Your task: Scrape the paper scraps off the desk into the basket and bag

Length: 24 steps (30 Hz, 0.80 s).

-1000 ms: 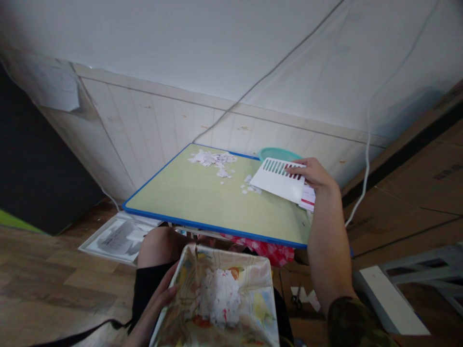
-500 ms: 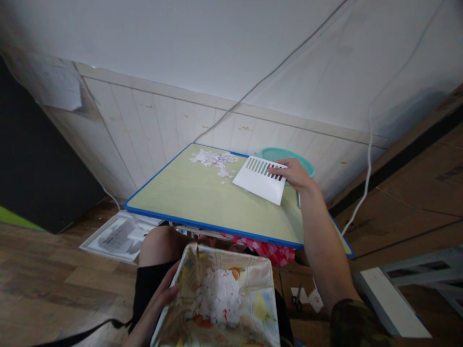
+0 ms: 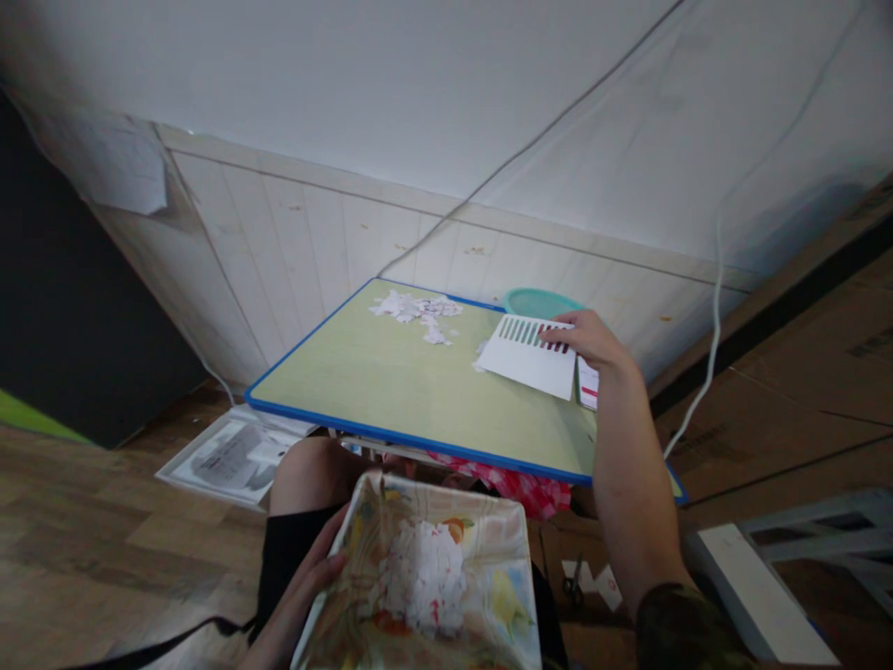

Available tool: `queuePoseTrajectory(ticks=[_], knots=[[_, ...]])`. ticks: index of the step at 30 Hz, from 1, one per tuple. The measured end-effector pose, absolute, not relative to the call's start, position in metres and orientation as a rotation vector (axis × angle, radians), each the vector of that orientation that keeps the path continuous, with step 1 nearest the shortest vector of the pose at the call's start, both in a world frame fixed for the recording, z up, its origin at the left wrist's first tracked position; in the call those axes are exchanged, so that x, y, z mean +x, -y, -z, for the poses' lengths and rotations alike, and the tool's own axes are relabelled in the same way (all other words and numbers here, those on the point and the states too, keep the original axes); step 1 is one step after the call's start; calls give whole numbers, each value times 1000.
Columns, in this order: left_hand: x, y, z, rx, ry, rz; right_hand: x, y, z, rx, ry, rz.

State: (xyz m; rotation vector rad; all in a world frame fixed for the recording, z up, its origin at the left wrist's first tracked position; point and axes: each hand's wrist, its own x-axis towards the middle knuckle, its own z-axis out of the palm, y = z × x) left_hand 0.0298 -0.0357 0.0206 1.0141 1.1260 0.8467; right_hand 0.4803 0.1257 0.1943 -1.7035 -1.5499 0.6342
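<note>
The right hand (image 3: 593,340) has just drawn the card (image 3: 526,368) back to the right; half a second ago it lay further left, over the middle of the table (image 3: 369,381). That shift bares a small clump of scraps (image 3: 480,354) at the card's left edge, so those pieces sit apart from the main heap (image 3: 411,307) by the far edge. The right hand pinches the card at its upper right corner, fingers closed across the striped end; whether its lower edge touches the table, I can't tell. The left hand (image 3: 317,572) has not moved: it grips the tray (image 3: 499,549) on the lap by its left rim, thumb lying inside, the other fingers partly hidden.

Counting up: one card, one tray, one table. Two groups of scraps lie on the table, and one patch (image 3: 425,572) lies in the tray; single scraps overlap too much to number. One teal basin (image 3: 537,301) stands behind the card, one phone (image 3: 588,383) just to its right, and one pair of scissors (image 3: 573,591) is down on the floor.
</note>
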Motion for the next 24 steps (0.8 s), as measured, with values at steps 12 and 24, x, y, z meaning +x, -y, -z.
queuePoseTrajectory(ticks=[12,24], knots=[[44,33,-47,1034,-1154,-930,432,-157,-160,-1609,1485,-516],[44,29,-61,1111,-1190,-925,423,-156,-157,-1536,1444,-639]])
